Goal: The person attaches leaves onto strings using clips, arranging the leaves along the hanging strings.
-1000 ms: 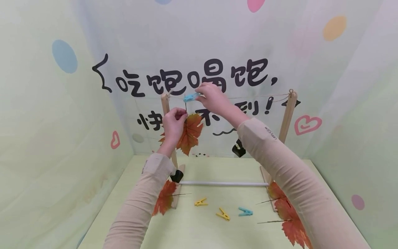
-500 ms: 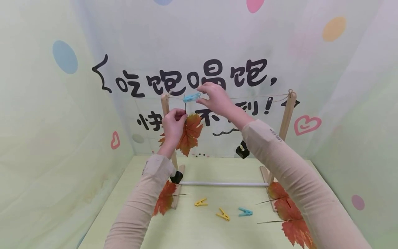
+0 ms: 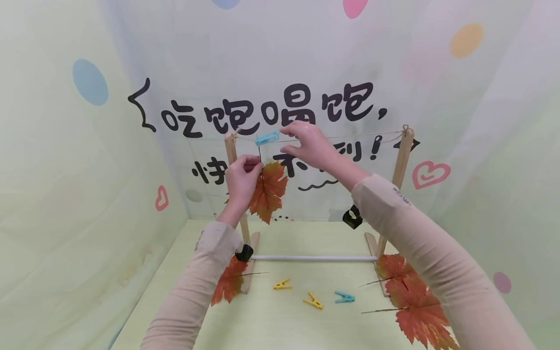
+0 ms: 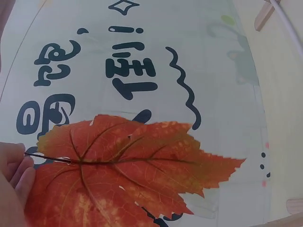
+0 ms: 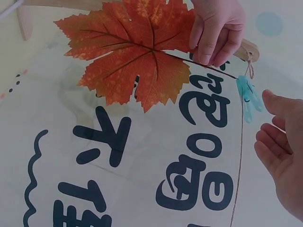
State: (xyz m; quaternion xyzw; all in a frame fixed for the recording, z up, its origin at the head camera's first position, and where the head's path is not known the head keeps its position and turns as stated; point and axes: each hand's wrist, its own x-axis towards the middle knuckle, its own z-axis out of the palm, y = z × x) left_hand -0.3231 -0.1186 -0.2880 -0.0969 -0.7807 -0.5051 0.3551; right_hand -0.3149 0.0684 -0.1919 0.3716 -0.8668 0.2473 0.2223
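Observation:
An orange-red artificial maple leaf (image 3: 269,192) hangs below the twine (image 3: 345,137), its dark stem rising into a light blue clothespin (image 3: 267,138). The clothespin sits on the twine near the left post, tilted, its handles pointing right. My left hand (image 3: 242,179) pinches the stem just above the leaf blade; the left wrist view shows the stem (image 4: 52,158) between thumb and fingers. Beside the clothespin's handles, my right hand (image 3: 311,147) has its thumb and fingers spread. In the right wrist view a small gap separates that hand (image 5: 284,151) from the clothespin (image 5: 248,97).
Two wooden posts (image 3: 400,165) hold the twine, joined low down by a white rod (image 3: 312,258). On the table lie two yellow clothespins (image 3: 313,301) (image 3: 282,284), a blue clothespin (image 3: 345,297), a leaf at left (image 3: 231,281) and more leaves at right (image 3: 422,321).
My right hand has let go of the blue clothespin and drawn back slightly right, its fingers spreading. The clothespin stays on the twine. My left hand keeps its pinch on the stem.

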